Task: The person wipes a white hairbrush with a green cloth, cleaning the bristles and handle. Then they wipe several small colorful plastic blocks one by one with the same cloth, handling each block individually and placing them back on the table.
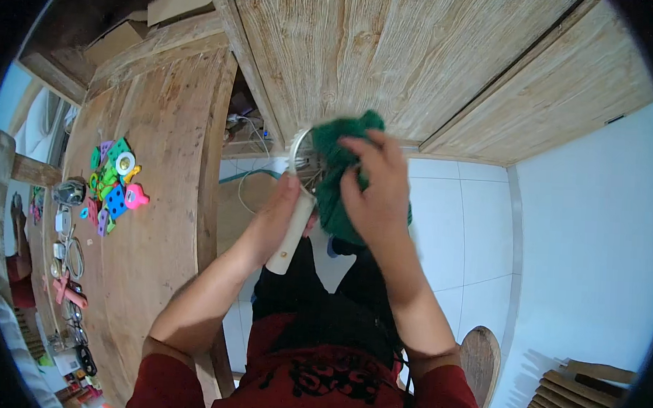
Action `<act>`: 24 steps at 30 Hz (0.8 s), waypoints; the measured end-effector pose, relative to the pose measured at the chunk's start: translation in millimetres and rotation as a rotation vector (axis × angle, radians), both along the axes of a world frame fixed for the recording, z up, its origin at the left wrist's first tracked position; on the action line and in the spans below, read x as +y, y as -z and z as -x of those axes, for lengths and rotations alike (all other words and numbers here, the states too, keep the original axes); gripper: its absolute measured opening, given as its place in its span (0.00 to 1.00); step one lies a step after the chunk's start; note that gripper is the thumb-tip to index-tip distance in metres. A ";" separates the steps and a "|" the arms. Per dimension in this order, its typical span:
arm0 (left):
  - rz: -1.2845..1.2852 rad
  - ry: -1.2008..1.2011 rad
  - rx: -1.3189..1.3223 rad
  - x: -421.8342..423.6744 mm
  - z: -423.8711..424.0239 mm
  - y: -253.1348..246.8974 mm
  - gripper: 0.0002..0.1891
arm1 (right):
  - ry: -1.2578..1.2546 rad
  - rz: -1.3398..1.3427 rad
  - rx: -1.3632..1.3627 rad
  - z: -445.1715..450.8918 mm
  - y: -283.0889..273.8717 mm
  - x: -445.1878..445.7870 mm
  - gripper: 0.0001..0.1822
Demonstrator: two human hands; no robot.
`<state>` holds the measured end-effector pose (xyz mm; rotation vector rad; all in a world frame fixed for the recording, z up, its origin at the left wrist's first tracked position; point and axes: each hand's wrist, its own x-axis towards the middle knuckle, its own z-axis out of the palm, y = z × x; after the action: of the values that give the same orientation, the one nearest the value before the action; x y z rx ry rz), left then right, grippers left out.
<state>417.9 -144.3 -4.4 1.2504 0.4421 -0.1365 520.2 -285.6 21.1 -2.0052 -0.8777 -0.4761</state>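
A white handheld device (292,230) with a straight handle and a ring-shaped head, which looks like a small handheld fan, is in my left hand (273,218). My left thumb lies along the handle near the ring. Against the right side of the ring hangs a bunched dark green cloth (335,196), which partly hides the head. Over this cloth is my right hand (380,190), blurred, with its fingers bent and somewhat apart. Whether those fingers grip the cloth or only touch it is not clear.
To the left stands a wooden table (162,167) with a pile of colourful plastic toys (112,179), cables and a pink cross-shaped item (69,290). Wooden cabinet doors (356,56) rise ahead. A thin white cable (241,185) hangs beside the table. A wooden stool (480,361) is at lower right.
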 end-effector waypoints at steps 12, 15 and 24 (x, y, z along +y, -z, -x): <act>0.245 -0.115 -0.025 23.6 -9.0 -17.2 0.35 | -0.083 0.000 -0.020 28.4 7.8 33.2 0.18; 0.000 -0.011 -0.057 28.5 -5.6 -5.3 0.31 | 0.070 -0.075 -0.098 -3.5 -7.9 45.2 0.18; 0.236 -0.116 -0.277 42.6 -17.9 3.8 0.33 | -0.101 -0.030 0.038 33.8 23.5 59.9 0.19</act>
<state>435.8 -101.7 -8.1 0.9908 0.2496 0.0816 486.4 -225.6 -2.4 -1.9264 -0.9388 -0.3909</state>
